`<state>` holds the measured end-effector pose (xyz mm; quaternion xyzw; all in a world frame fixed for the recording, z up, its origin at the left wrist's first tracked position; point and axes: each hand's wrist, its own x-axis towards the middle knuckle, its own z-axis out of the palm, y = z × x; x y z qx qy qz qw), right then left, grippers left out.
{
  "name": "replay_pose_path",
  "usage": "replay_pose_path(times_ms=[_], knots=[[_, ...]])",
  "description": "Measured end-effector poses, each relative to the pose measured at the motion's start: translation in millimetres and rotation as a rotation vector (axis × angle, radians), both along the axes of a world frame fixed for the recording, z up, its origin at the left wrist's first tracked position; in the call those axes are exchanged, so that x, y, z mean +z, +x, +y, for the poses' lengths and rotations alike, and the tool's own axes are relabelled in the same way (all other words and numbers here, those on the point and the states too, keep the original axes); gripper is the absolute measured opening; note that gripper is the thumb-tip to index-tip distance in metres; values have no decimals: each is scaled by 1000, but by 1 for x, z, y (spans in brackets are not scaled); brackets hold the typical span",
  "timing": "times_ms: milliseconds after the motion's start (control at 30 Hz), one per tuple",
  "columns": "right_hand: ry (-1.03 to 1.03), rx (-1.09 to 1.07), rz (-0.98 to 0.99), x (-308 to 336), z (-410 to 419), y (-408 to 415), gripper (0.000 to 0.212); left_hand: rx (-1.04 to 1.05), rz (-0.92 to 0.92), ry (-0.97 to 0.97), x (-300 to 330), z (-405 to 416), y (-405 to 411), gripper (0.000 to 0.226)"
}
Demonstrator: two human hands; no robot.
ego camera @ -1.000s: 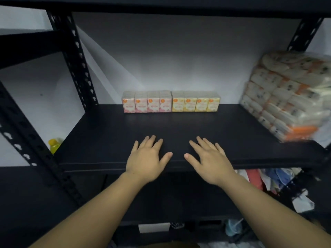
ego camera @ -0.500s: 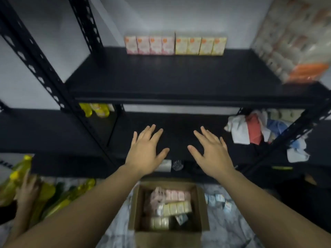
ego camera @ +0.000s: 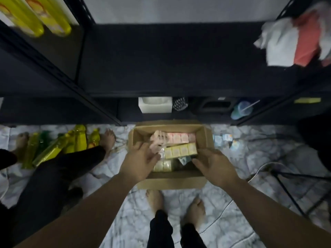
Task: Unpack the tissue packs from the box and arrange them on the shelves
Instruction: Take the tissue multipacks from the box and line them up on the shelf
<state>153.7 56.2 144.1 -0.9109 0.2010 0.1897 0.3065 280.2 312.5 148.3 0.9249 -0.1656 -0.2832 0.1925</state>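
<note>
Both hands (ego camera: pixel 141 162) dropped into box (ego camera: pixel 172 182), open

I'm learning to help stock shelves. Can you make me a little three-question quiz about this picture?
1. True or false: the box sits on the floor in front of the shelf.
2. Which colour are the packs at the far side of the box? A) pink B) green C) black
3. Fill in: the yellow packs lie between the left hand and the ____ hand.

Key: 1 true. 2 A, the pink packs. 3 right; both hands reach into the box with relaxed fingers, holding nothing yet.
</note>
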Motion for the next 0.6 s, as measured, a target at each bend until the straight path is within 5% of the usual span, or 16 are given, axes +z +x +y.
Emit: replay_pose_path(times_ms=[133, 367, 600], knots=[[75, -42, 90, -83, 8, 8, 81, -4, 78, -27, -88, 4, 21, 68], [19, 3, 130, -218, 10, 55, 71, -16, 111, 2, -242, -3, 67, 82], [-151, 259, 201, -329, -10, 90, 86, -33, 86, -95, -344, -19, 90, 104]])
